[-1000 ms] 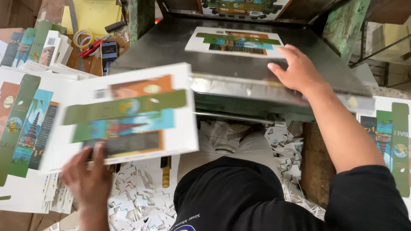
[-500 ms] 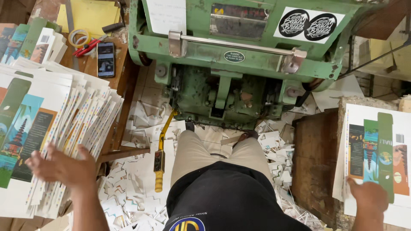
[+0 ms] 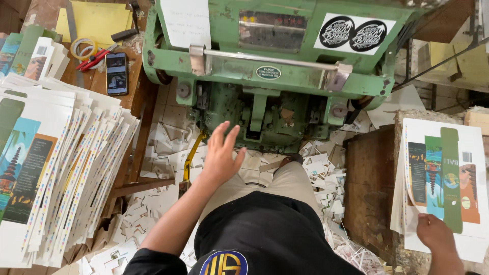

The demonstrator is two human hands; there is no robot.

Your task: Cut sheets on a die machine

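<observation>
The left hand (image 3: pixel 222 153) is held open and empty, fingers spread, above the paper scraps before the green cast-metal press (image 3: pixel 265 66). The right hand (image 3: pixel 433 231) is pressed on the printed white card sheet (image 3: pixel 443 178) topping the stack at the worn wooden stand's (image 3: pixel 369 193) right edge; its grip cannot be told.

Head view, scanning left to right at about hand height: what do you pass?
Fanned stack of printed sheets → left hand, open in the air → scattered paper offcuts → wooden block → stack of printed sheets under the right hand.
</observation>
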